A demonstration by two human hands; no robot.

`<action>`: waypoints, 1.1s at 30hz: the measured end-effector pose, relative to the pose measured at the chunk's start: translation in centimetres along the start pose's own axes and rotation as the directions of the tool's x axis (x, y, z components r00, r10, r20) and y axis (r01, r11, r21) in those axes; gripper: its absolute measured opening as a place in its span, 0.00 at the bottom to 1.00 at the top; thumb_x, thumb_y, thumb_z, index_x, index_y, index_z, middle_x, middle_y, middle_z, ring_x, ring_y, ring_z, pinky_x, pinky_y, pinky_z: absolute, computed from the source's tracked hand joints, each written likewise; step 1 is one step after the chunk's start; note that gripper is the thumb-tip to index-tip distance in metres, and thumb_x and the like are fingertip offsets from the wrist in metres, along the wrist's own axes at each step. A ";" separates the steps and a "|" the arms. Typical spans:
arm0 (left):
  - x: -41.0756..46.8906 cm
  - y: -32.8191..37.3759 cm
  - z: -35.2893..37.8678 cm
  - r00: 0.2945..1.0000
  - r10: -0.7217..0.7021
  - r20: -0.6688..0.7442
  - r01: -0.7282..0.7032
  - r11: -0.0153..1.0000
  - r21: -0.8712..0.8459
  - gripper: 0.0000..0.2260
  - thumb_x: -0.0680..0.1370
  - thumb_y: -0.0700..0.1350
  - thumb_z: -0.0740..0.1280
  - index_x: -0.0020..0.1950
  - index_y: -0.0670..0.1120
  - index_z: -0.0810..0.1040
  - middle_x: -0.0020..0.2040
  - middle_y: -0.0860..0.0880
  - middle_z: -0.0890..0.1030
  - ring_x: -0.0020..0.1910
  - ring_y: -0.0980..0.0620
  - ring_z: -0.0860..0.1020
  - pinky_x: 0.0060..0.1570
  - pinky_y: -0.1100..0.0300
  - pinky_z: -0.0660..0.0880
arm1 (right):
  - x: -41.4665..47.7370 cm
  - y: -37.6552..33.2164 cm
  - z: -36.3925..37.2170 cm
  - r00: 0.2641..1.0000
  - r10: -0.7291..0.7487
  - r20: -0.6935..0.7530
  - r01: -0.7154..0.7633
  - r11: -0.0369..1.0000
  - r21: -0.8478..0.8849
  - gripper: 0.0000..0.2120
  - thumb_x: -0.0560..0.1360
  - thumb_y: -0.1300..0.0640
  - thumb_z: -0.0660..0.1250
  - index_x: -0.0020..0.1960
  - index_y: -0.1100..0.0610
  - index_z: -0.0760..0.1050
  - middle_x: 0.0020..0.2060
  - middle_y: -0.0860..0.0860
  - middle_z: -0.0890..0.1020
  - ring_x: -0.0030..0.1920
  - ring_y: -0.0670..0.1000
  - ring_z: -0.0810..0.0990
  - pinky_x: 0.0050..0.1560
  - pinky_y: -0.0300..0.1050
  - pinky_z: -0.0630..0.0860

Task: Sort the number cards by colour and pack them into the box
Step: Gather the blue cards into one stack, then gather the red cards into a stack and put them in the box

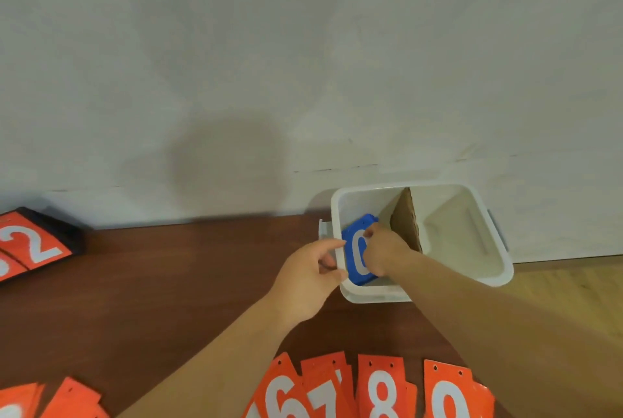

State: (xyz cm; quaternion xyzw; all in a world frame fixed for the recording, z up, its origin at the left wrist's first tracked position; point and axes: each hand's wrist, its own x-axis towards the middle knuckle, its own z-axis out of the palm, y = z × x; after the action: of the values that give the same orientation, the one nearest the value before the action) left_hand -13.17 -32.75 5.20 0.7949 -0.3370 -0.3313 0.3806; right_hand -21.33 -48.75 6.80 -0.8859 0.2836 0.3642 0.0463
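1. From my seat I see the box (371, 294) standing at the far right end of the dark table (168, 283), with its back rim against the wall (303, 63). Its right side hangs over a lighter wooden surface (566, 286). There is open tabletop to the left of the box and in front of it, between the two forearms and the near edge.
2. There is one box. One cardboard divider (406, 222) splits it into two compartments.
3. The blue cards (352, 249) sit tilted in the left compartment with a white 0 facing up. It looks like a stack, but I cannot count it from this angle.
4. The orange cards (382, 390) fan along the near edge. I read four numerals, 6, 7, 8 and 0, with more cards tucked under them. A further overlapping group lies at the lower left corner.
5. One flip scoreboard (30, 245) lies at the far left, showing an orange 2.
6. My right hand (384, 254) reaches down into the left compartment, forearm crossing the near rim. Its fingers are curled and grasping the blue cards.
7. My left hand (308, 279) is at the box's left wall, thumb extended to the rim and fingers curled, gripping that edge.
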 end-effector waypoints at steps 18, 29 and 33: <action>-9.5 1.0 -4.2 0.964 0.095 -0.247 -0.016 0.952 0.305 0.21 0.79 0.54 0.68 0.72 0.60 0.70 0.59 0.61 0.73 0.55 0.62 0.75 0.57 0.66 0.74 | -11.1 0.7 -0.4 0.890 0.022 -0.455 0.322 0.676 0.663 0.26 0.77 0.41 0.67 0.72 0.46 0.68 0.65 0.46 0.76 0.59 0.49 0.76 0.58 0.42 0.72; -31.4 -9.3 -14.2 0.791 -0.017 -0.612 0.367 0.813 0.452 0.26 0.75 0.60 0.67 0.70 0.52 0.74 0.63 0.50 0.76 0.64 0.48 0.75 0.65 0.51 0.72 | -17.9 -13.1 0.3 0.746 -0.406 -0.528 0.600 0.754 0.268 0.35 0.74 0.37 0.68 0.77 0.44 0.61 0.79 0.46 0.59 0.78 0.49 0.60 0.76 0.46 0.58; -36.9 -15.3 -19.5 0.714 -0.060 -0.698 0.446 0.807 0.387 0.29 0.73 0.65 0.60 0.69 0.53 0.74 0.64 0.50 0.76 0.64 0.46 0.75 0.64 0.49 0.72 | -18.3 -22.6 0.4 0.715 -0.482 -0.506 0.645 0.735 0.211 0.36 0.73 0.36 0.68 0.77 0.45 0.62 0.79 0.48 0.60 0.78 0.51 0.59 0.77 0.49 0.59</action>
State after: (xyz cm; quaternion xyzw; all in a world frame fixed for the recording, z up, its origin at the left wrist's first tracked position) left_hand -13.95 11.13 12.10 0.9716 -0.1421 0.0240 0.1876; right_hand -19.96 -21.15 15.95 -0.9603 0.0606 0.0723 0.2626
